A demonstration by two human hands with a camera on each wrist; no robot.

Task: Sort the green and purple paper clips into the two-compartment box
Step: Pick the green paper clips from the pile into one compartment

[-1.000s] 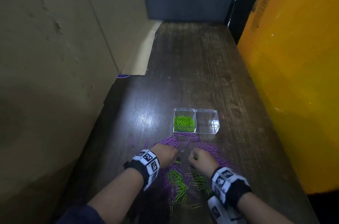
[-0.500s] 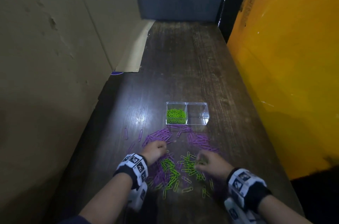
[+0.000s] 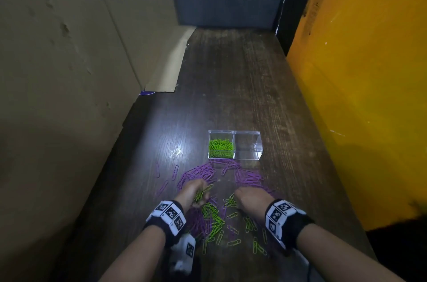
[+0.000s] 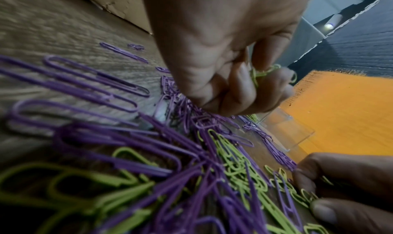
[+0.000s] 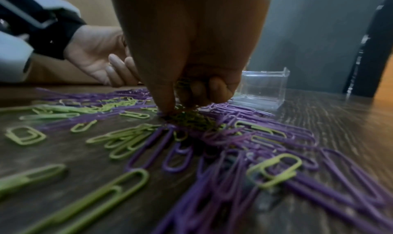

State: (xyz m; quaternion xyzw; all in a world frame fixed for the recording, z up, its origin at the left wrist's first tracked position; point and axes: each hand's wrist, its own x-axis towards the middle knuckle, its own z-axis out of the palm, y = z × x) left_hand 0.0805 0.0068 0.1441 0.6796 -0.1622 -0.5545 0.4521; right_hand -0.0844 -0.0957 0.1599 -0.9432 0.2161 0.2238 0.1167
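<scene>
Thin wire green paper clips (image 3: 213, 214) and purple paper clips (image 3: 203, 173) lie mixed on the dark wooden bench (image 3: 231, 87), just before the clear two-compartment box (image 3: 248, 143), whose left compartment holds green ones. The left hand (image 3: 193, 191) clutches a bunch of green clips; the right hand (image 3: 249, 198) pinches green clips at the pile.

The box (image 3: 235, 144) is clear plastic, upright on the wood, two compartments side by side. Green clips (image 3: 220, 148) fill the left one; the right holds none. Purple clips (image 3: 203, 172) lie in a loose arc just in front of it (some touch its front wall). Nearer, more green ones (image 3: 213, 219) lie scattered among purple.
</scene>
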